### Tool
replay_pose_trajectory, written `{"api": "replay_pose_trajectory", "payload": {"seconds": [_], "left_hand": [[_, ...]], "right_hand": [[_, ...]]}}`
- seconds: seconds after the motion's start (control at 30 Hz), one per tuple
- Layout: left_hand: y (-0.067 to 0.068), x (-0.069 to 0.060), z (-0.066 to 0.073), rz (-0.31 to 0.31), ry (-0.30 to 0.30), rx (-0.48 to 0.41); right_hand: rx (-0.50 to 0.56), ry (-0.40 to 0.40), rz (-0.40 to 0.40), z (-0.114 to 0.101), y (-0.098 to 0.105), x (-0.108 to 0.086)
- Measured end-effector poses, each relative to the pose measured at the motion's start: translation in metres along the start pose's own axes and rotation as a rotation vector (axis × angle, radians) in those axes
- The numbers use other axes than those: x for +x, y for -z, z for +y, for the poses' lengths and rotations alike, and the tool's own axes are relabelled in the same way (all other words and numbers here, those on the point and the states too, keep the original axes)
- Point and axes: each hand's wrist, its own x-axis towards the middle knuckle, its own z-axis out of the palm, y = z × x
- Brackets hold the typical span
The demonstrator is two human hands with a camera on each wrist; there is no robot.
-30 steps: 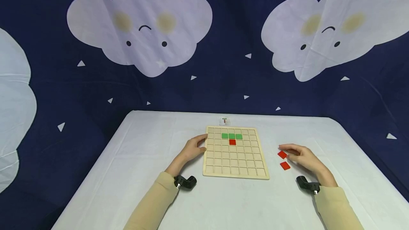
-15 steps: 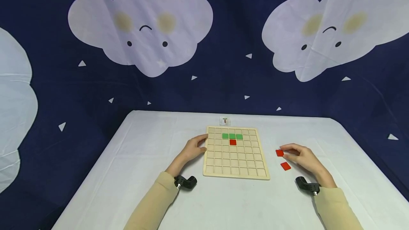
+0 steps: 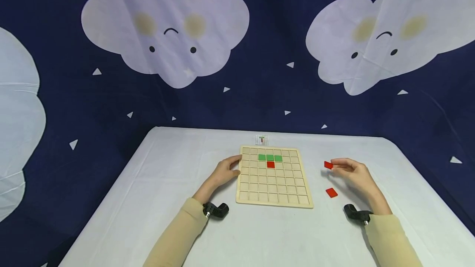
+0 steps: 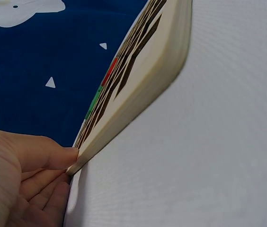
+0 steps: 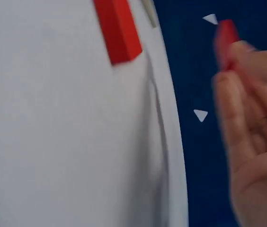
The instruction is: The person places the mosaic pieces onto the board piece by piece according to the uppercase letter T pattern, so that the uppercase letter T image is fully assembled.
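Note:
In the head view my right hand point(image 3: 356, 174) pinches a red square tile point(image 3: 328, 165) between thumb and fingertips, raised above the white table right of the board. The right wrist view shows this tile point(image 5: 225, 40) blurred, standing out from the fingertips. A second red tile point(image 3: 332, 193) lies on the table below that hand. My left hand point(image 3: 222, 173) rests against the left edge of the wooden grid board point(image 3: 272, 188), thumb and index finger touching the rim. Three green tiles point(image 3: 270, 158) sit in a row on the board, with one red tile point(image 3: 271, 165) under the middle one.
A small printed card point(image 3: 262, 140) with a T-shaped pattern lies behind the board. The white tabletop point(image 3: 178, 164) ends at a dark blue cloth backdrop point(image 3: 267, 106) with clouds. Each wrist wears a black camera mount point(image 3: 216, 210).
My right hand first slid the farther red tile a little to the left on the table, then picked it up and raised it. The left hand stays at the board's edge.

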Motion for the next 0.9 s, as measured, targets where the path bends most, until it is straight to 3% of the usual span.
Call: {"api": "replay_pose_trajectory", "payload": {"seconds": [0.3, 0.9], "left_hand": [[0.002, -0.001, -0.001, -0.001, -0.005, 0.005], [0.001, -0.002, 0.002, -0.011, -0.002, -0.001]], "right_hand": [[0.094, 0.034, -0.030, -0.037, -0.007, 0.014], [0.269, 0.094, -0.206, -0.089, -0.075, 0.037]]}}
